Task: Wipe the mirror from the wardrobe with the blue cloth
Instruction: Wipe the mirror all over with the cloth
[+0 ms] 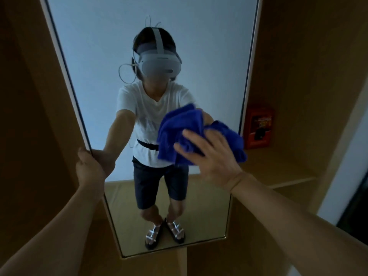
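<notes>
The mirror (119, 56), a tall, flat pane in a thin pale frame, is mounted on the wooden wardrobe (298, 56) and fills the middle of the view. The blue cloth (179, 126), a soft, nubby fabric bunched into loose folds, is pressed against the glass at mid-height, toward the pane's right edge. It is held there by the right hand (211, 156), whose fingers are spread nearly straight over the cloth, flattening it to the surface rather than pinching it. The mirror's left edge is gripped by the left hand (89, 168), the thumb laid on the front and the fingers wrapped behind the frame, so that the panel appears to be steadied.

The wiping step is judged to be in hand, with 1 patch under the cloth and the upper and lower glass yet to be covered. The next move calls for even, flat pressure, broad overlapping strokes, and a firm hold on the edge so the panel does not swing.

Beside the mirror, a red box (258, 126) with a printed face is seen on a wooden shelf (278, 172).
</notes>
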The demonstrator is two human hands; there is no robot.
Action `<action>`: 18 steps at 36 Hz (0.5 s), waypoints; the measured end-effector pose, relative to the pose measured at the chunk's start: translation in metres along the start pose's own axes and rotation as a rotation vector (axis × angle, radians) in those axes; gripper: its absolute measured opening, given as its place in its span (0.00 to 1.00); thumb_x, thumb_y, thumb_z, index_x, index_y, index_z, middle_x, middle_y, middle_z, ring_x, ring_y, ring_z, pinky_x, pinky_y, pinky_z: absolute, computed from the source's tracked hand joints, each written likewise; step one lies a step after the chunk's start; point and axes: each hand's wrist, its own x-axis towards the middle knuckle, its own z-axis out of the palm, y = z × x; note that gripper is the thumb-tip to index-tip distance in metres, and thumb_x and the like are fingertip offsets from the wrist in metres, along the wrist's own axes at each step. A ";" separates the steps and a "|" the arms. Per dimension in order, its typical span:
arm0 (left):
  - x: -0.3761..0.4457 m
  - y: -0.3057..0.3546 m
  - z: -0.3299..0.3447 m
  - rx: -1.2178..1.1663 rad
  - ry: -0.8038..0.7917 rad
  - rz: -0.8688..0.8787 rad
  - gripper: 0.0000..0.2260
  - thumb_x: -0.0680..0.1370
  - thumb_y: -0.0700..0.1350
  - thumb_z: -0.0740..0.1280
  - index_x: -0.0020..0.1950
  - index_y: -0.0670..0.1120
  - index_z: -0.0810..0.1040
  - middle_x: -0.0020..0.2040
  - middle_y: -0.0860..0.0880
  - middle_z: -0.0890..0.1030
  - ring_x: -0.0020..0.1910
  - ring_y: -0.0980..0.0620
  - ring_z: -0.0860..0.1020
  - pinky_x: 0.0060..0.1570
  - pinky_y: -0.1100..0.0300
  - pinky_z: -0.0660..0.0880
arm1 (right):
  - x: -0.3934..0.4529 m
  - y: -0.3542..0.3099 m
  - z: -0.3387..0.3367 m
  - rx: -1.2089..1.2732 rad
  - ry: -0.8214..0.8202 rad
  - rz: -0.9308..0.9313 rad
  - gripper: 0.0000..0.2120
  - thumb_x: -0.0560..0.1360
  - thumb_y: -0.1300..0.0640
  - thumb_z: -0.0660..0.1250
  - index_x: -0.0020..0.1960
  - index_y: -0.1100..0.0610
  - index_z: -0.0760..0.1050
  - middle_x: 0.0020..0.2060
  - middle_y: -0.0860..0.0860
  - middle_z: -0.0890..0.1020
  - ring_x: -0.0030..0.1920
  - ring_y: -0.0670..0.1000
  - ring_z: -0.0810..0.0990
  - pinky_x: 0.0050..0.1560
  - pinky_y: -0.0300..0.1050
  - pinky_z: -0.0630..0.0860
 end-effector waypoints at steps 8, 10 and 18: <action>0.004 -0.004 0.001 -0.011 0.024 0.023 0.27 0.80 0.57 0.49 0.68 0.40 0.69 0.61 0.40 0.75 0.58 0.43 0.74 0.51 0.56 0.66 | -0.034 -0.010 0.017 -0.103 -0.016 0.098 0.21 0.74 0.61 0.63 0.66 0.48 0.74 0.69 0.49 0.66 0.59 0.62 0.68 0.61 0.59 0.64; 0.006 -0.004 0.003 -0.016 0.040 -0.008 0.26 0.80 0.58 0.48 0.68 0.42 0.68 0.60 0.43 0.75 0.55 0.46 0.73 0.52 0.56 0.66 | -0.056 -0.019 0.025 -0.124 -0.063 0.009 0.20 0.75 0.60 0.63 0.65 0.47 0.75 0.68 0.49 0.67 0.58 0.62 0.69 0.60 0.59 0.66; -0.001 -0.007 0.006 -0.068 0.055 0.086 0.25 0.81 0.57 0.48 0.69 0.43 0.68 0.57 0.45 0.75 0.55 0.46 0.73 0.52 0.55 0.66 | -0.117 -0.051 0.051 -0.114 -0.110 -0.033 0.17 0.79 0.58 0.54 0.64 0.45 0.70 0.68 0.47 0.67 0.57 0.60 0.71 0.58 0.59 0.68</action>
